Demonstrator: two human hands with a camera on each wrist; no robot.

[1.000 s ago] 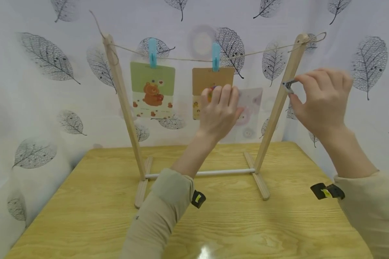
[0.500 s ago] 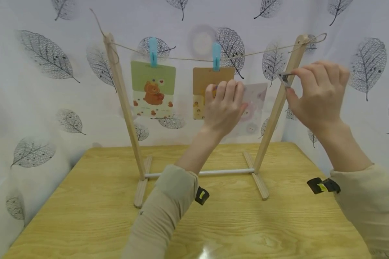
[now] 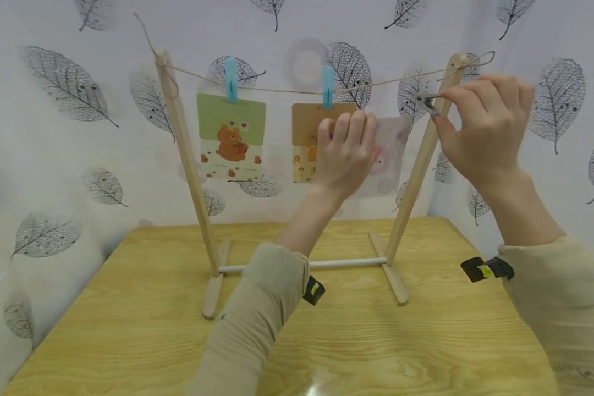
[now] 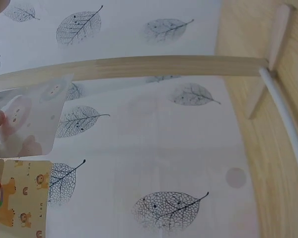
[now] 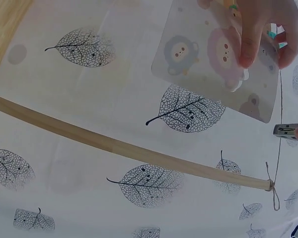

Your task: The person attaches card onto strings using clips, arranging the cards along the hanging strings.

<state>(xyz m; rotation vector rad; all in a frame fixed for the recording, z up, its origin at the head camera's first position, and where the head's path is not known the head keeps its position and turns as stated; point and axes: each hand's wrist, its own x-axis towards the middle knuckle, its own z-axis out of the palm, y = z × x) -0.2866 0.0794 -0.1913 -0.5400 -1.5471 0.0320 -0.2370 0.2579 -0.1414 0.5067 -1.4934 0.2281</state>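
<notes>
My left hand (image 3: 347, 151) pinches a pale translucent card (image 3: 391, 165) with cartoon animals, thumb on its face in the right wrist view. The card is tilted, just below the twine (image 3: 391, 78), and the hand covers part of it. To the right, my right hand (image 3: 492, 124) pinches a grey clip (image 3: 428, 102) between thumb and fingertips, in front of the right post and a little below the twine. On the twine, blue clothespins hold a green bear card (image 3: 231, 137) and an orange-brown lion card (image 3: 304, 132), the latter partly behind my left hand.
Wooden posts (image 3: 185, 159) on crosswise feet carry the knotted twine. A white rod (image 3: 348, 263) joins them low down. The stand is on a wood-grain table (image 3: 356, 341), before a white curtain (image 3: 287, 203) printed with leaves.
Both hands have risen. The left hand has shifted slightly right with the pale card, and the right hand has brought the grey clip up and left, nearer the twine.
</notes>
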